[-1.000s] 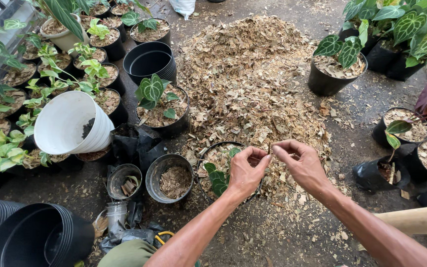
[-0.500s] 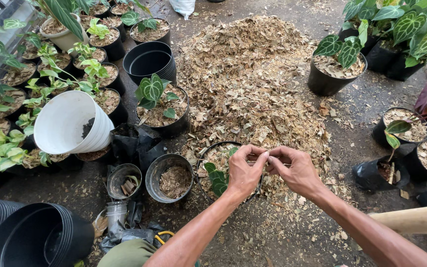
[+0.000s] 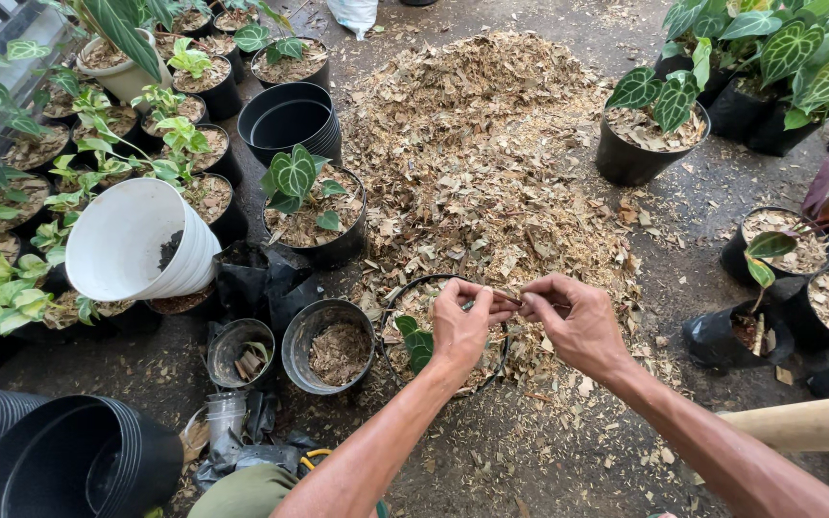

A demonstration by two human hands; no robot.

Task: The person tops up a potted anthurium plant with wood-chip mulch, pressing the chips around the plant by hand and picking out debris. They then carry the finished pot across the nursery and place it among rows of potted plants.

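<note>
I hold a thin brown stick between my two hands. My left hand pinches one end with the thumb and first fingers curled tight. My right hand pinches the other end the same way. Both hands are closed on it, and they sit very near each other, with only a short bit of the stick showing in the gap.

The stick lies sideways, from left to right, and tips up a little toward my left hand. Both hands are just as near to it, because each has an end.

Right under my hands is a round black plastic pot with dry wood chips and a small green leafy plant in it. So the stick hangs over the far side of that pot, not touching it.

Behind the pot is a big heap of dry brown wood chips on the ground. To my left stands a black pot half full of chips, and a white plastic bucket lies tipped on its side.
</note>
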